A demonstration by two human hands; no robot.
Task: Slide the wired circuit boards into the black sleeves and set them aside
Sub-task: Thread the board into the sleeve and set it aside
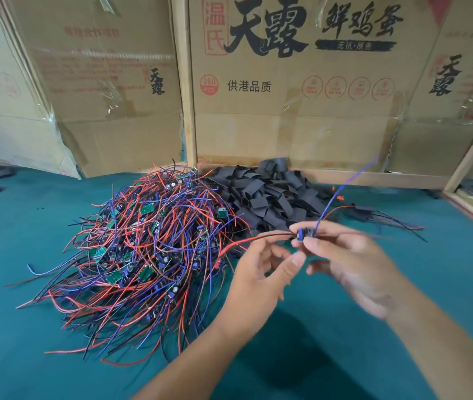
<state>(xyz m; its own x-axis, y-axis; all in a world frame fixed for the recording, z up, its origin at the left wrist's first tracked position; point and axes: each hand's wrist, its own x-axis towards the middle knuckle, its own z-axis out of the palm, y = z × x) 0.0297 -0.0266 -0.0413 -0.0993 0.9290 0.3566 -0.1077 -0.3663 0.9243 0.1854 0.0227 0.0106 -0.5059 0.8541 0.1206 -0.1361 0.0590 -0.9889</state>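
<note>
A small wired circuit board [304, 234] hangs above the green table, pinched between the fingertips of my right hand [353, 264]. Its blue wire rises up to the right, and red and black wires trail off to the left and right. My left hand [261, 272] is just below and left of the board, thumb raised toward it, fingers loosely curled; I cannot tell whether it touches the board. A big tangled heap of wired boards [143, 249] lies to the left. A pile of black sleeves [267, 194] lies behind the hands.
Cardboard boxes [287, 82] wall off the back of the green table [345, 356]. A few sleeved pieces with wires [374, 215] lie to the right of the sleeve pile. A wooden frame edge [472, 203] runs along the far right.
</note>
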